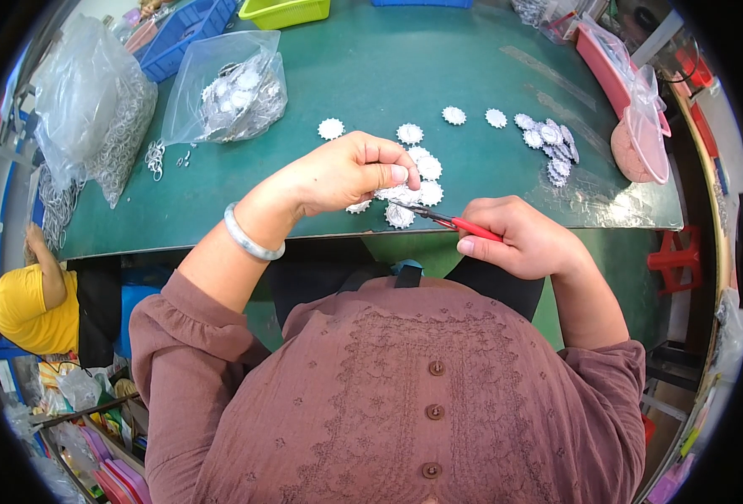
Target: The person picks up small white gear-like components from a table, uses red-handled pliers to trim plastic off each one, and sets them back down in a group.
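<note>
My right hand is wrapped round red-handled pliers, whose dark jaws point left over the table's near edge. The jaw tips reach among white, scallop-edged discs lying in a loose cluster under my hands. Just above them, my left hand is closed in a pinch, thumb against forefinger; whatever lies between the fingertips is too small to make out. Beyond the left knuckles sits a single disc. Two more, one of them this disc, lie farther right.
A heap of discs lies at the right, near pink baskets. On the left stand a clear bag of discs and a large bag of metal rings. Blue and green baskets line the back. A person in yellow sits at left.
</note>
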A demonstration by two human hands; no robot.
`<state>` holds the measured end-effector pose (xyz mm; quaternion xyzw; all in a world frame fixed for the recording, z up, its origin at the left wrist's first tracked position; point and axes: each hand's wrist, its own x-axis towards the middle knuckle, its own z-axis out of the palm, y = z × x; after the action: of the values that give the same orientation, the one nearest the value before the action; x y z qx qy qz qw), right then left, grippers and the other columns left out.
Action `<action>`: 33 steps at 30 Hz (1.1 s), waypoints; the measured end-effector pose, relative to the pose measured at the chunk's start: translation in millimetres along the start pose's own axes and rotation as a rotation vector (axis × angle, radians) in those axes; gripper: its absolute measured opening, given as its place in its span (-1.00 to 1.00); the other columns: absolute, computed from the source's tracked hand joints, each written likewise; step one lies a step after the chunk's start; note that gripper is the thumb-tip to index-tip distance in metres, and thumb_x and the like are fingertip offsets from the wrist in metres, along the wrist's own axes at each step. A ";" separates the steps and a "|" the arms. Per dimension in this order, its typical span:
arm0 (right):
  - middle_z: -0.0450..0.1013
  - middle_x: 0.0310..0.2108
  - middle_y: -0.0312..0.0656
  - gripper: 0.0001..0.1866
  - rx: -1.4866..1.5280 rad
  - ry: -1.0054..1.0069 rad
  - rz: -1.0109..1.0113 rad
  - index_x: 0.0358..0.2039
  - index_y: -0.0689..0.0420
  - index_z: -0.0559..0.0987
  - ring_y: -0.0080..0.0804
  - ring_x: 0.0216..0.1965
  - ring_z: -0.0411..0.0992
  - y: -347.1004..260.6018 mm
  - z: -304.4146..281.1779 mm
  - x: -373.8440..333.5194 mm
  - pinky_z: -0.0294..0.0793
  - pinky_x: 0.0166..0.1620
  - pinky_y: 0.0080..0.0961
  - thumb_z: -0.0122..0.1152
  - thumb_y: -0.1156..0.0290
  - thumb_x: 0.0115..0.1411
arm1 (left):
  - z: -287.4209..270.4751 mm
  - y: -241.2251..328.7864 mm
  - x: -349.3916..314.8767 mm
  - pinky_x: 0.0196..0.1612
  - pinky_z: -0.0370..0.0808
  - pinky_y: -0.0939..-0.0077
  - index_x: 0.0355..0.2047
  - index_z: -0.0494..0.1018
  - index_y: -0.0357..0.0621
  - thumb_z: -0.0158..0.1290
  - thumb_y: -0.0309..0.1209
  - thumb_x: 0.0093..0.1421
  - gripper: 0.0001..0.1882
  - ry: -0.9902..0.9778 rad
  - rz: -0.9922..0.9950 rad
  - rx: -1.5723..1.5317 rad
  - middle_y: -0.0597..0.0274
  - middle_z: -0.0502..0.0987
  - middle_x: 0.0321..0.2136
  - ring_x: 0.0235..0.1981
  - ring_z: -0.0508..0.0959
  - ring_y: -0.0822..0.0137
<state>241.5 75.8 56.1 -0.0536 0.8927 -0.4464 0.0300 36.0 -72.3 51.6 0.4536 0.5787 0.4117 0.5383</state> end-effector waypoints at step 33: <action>0.29 -0.61 -0.09 -0.79 -0.120 0.006 -0.004 -0.51 0.24 0.46 -0.13 -0.56 0.29 -6.8 1.7 -1.4 0.26 -0.48 -0.34 0.12 0.33 0.05 | 0.3 -0.5 0.8 -0.59 0.17 0.73 -0.39 0.49 -0.14 -0.05 -0.35 0.16 -0.83 -0.076 0.008 0.013 0.49 0.42 -0.54 -0.65 0.19 0.64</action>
<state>243.6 70.6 60.5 -0.0557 0.9178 -0.3924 0.0231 36.2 -71.6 50.9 0.4747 0.5586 0.3926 0.5554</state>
